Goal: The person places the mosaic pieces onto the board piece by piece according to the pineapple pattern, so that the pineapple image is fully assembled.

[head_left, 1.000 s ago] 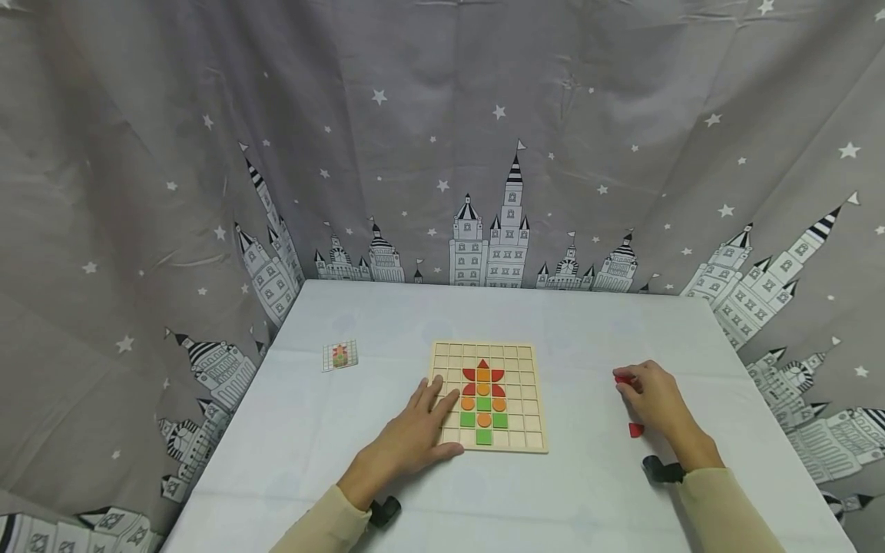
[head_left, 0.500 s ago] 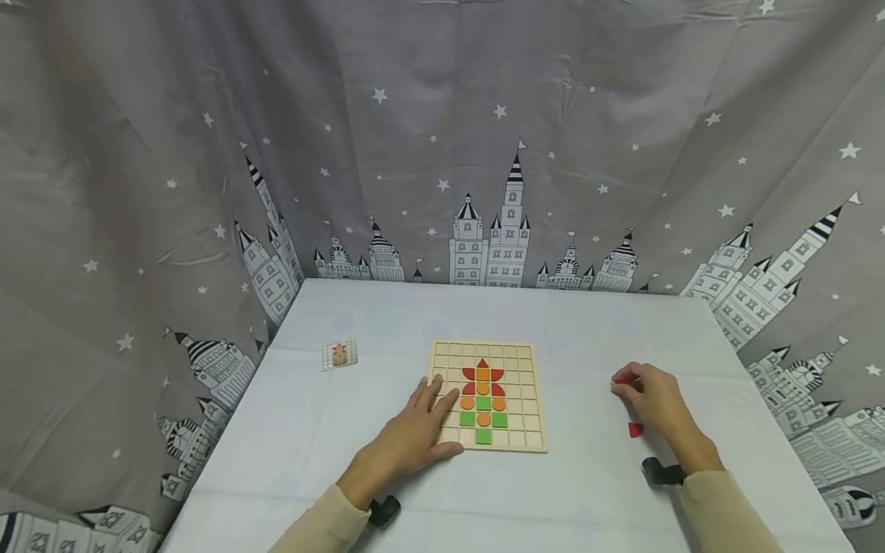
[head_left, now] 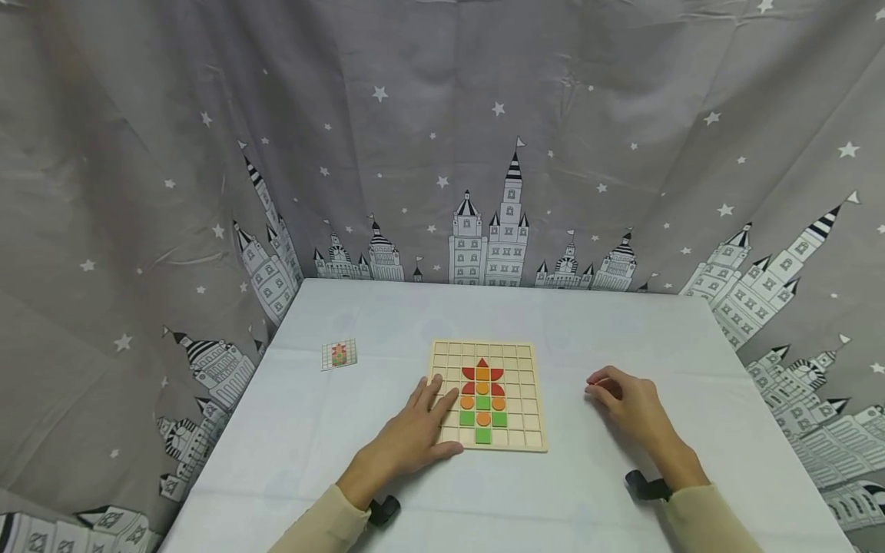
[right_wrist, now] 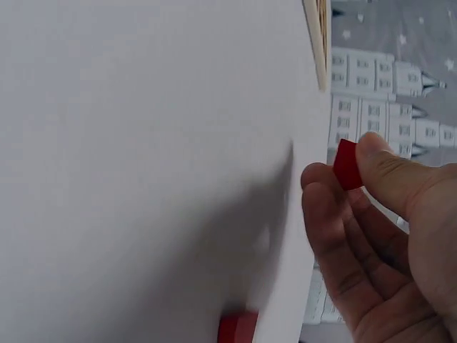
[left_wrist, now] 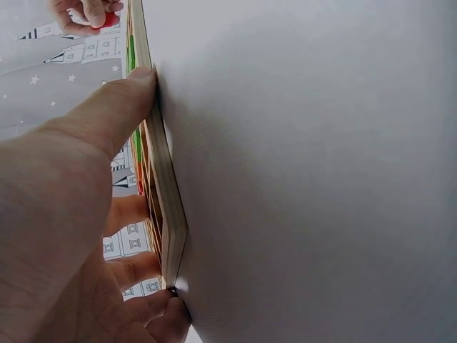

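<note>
My left hand (head_left: 412, 436) rests on the left edge of a wooden grid board (head_left: 522, 395), fingers spread, thumb at the front edge. On the board are a red triangle (head_left: 482, 363), red quarter-round pieces (head_left: 497, 374), an orange square (head_left: 482, 375), orange discs (head_left: 483, 419) and green squares (head_left: 482, 435). To the right of the board, my right hand (head_left: 636, 411) pinches a small red piece (right_wrist: 348, 164) between thumb and fingers, above the table. A second red piece (right_wrist: 238, 327) lies on the cloth in the right wrist view; the head view does not show it.
A small card (head_left: 339, 354) with a grid and a printed coloured figure lies left of the board. White cloth (head_left: 394, 315) covers the table. Behind it hangs a grey curtain (head_left: 387, 153) printed with castles and stars. Each wrist wears a black camera (head_left: 646, 485).
My right hand has lifted its red piece and moved left, towards the board. My left hand and the board have stayed in place.
</note>
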`<state>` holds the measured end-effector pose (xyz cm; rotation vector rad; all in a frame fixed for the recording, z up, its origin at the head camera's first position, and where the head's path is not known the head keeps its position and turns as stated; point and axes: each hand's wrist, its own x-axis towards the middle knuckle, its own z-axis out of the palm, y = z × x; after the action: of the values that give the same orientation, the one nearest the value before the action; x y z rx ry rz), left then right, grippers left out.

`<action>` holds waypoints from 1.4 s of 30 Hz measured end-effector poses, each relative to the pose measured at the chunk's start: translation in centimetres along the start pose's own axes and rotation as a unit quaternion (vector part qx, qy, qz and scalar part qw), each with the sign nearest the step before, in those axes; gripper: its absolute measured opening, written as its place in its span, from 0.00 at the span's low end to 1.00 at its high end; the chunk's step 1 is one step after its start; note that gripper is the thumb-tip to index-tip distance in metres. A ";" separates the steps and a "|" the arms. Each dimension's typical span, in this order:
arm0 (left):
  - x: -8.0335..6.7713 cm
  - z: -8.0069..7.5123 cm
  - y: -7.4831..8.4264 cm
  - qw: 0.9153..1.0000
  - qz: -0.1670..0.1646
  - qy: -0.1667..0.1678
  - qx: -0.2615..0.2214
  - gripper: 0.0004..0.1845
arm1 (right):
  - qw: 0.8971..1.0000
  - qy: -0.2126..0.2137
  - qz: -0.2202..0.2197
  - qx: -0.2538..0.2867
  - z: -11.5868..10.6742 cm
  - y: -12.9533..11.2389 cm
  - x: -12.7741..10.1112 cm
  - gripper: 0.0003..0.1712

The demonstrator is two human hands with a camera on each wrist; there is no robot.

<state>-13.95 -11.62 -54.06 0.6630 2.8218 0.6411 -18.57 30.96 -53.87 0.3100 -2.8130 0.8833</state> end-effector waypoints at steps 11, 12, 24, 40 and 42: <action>0.0 -0.1 0.1 1.000 -0.006 -0.001 -0.005 0.52 | 0.988 0.022 -0.137 0.066 2.2 -3.7 -0.9 0.13; 0.0 -0.1 0.1 1.000 -0.007 -0.001 -0.006 0.52 | 0.987 0.018 -0.145 0.071 2.4 -4.0 -1.0 0.14; 0.0 -0.3 0.2 1.000 -0.010 -0.003 -0.007 0.53 | 0.962 -0.031 -0.238 0.134 5.3 -7.2 -1.7 0.15; 0.0 -0.2 0.2 1.000 -0.007 -0.005 -0.003 0.51 | 0.947 -0.099 -0.290 0.095 7.2 -8.6 -1.5 0.10; 0.0 -0.2 0.2 1.000 -0.006 -0.004 -0.005 0.51 | 0.947 -0.107 -0.290 0.086 7.2 -8.6 -1.5 0.10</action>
<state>-13.97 -11.50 -53.77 0.6464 2.8122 0.6481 -15.71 20.12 -55.34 1.2482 -2.5683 0.9860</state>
